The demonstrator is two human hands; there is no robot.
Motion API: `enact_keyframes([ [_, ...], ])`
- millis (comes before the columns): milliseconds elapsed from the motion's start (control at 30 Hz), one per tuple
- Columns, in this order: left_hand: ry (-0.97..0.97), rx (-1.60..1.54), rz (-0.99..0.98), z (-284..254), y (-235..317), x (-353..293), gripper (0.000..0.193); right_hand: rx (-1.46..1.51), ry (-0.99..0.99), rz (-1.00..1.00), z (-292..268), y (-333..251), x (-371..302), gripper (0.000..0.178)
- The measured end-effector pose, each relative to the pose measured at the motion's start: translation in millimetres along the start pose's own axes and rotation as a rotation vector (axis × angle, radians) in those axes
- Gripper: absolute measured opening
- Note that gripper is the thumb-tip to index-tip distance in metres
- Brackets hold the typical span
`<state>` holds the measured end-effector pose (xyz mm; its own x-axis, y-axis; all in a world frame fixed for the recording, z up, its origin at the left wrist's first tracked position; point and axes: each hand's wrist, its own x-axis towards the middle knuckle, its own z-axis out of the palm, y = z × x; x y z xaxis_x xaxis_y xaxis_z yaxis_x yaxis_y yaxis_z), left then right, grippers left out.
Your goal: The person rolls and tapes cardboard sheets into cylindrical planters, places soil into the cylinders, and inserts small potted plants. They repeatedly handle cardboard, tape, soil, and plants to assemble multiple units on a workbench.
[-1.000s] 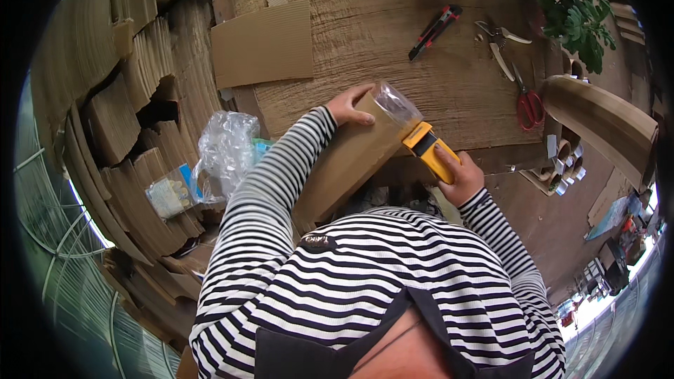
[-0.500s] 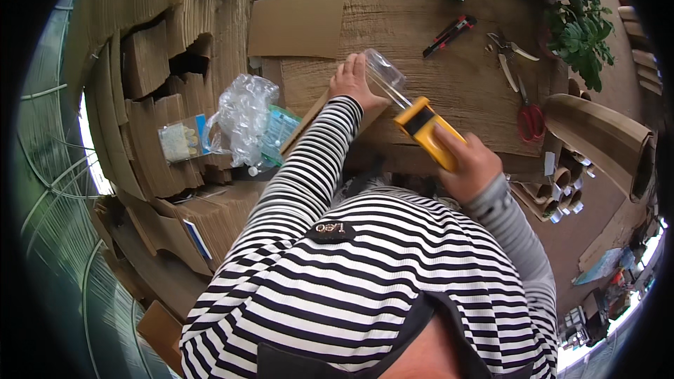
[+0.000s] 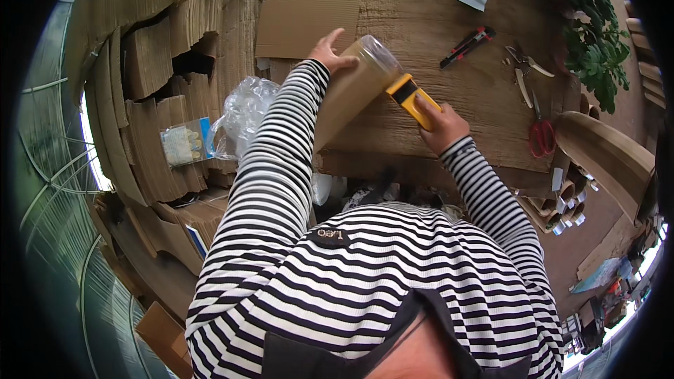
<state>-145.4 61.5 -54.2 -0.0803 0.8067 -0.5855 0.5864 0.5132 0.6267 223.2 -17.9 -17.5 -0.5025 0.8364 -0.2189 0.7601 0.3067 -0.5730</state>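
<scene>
Left of the right hand [image 3: 446, 128] — clamped on a yellow dispenser [image 3: 415, 102] — cardboard [image 3: 347, 98] is being steadied, seemingly, by the splayed left hand [image 3: 328, 55].

A cardboard box [image 3: 344, 102], narrow edge up moments earlier, now shows its broad face as the left hand's [image 3: 333, 55] bunched fingers spread and the yellow tape dispenser [image 3: 414, 102] closes in on its end.

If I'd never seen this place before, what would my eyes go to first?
Probably the black-and-white striped shirt, which fills the bottom middle. Next, perhaps, the bright yellow tool in the person's right hand, near the picture's centre. Then maybe the leafy green plant at the upper right, with red-handled scissors below and left of it.
</scene>
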Motion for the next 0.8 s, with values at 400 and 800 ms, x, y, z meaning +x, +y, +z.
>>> enact_keyframes([
  [400, 0.227, 0.801, -0.128, 23, 68, -45, 0.128, 0.147, 0.169, -0.028, -31, -80, 51, 0.063],
  [800, 0.000, 0.509, -0.006, -46, 28, 11, 0.131, -0.104, -0.178, 0.096, -1, -28, 66, 0.055],
])
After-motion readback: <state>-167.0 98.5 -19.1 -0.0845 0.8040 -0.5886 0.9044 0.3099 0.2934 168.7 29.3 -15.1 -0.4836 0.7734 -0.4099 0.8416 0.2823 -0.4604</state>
